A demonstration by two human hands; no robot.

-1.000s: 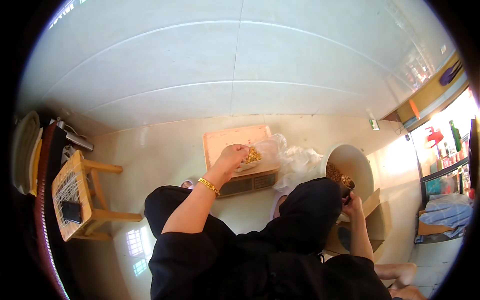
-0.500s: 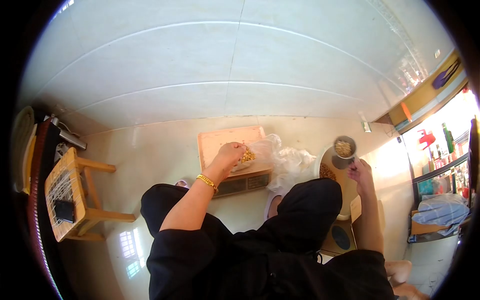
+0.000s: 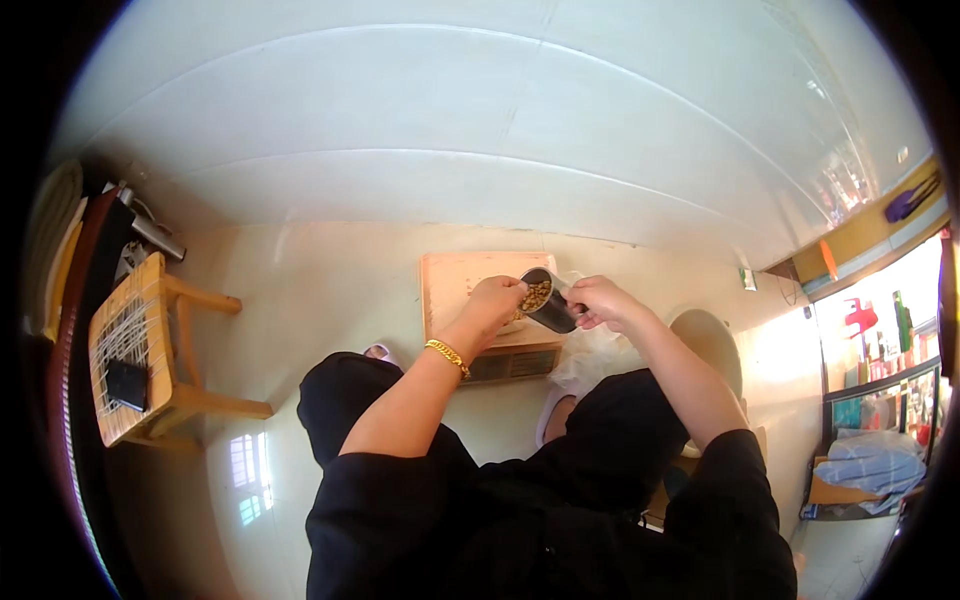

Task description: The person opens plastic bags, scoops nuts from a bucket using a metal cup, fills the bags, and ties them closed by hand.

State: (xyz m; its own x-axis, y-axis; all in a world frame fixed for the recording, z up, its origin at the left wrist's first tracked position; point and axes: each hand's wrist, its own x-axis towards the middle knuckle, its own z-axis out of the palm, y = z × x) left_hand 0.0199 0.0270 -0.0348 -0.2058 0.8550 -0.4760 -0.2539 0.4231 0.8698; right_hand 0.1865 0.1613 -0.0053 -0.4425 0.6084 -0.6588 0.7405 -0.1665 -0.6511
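Over the right part of an orange-pink scale [image 3: 470, 268], a metal cup [image 3: 555, 313] of small brown pieces [image 3: 537, 295] is tilted toward the left. My right hand [image 3: 598, 300] is closed round the cup's handle. My left hand [image 3: 497, 302], with a gold bracelet above its wrist, pinches the edge of a clear plastic bag at the cup's mouth. The bag lies partly on the scale, mostly hidden behind my hand and the cup. More clear plastic [image 3: 595, 358] lies on the floor beside the scale.
A large pale bucket [image 3: 712, 340] stands right of my knee, with a cardboard box partly hidden below it. At the left is a wooden stool [image 3: 175, 385] with a dark phone [image 3: 127, 384] on it. Shelves with a blue cloth [image 3: 870, 465] stand at the right.
My right hand has lifted the filled cup out of the bucket and moved it left to my left hand. The cup now tips over the bag. The whole view has shifted slightly.
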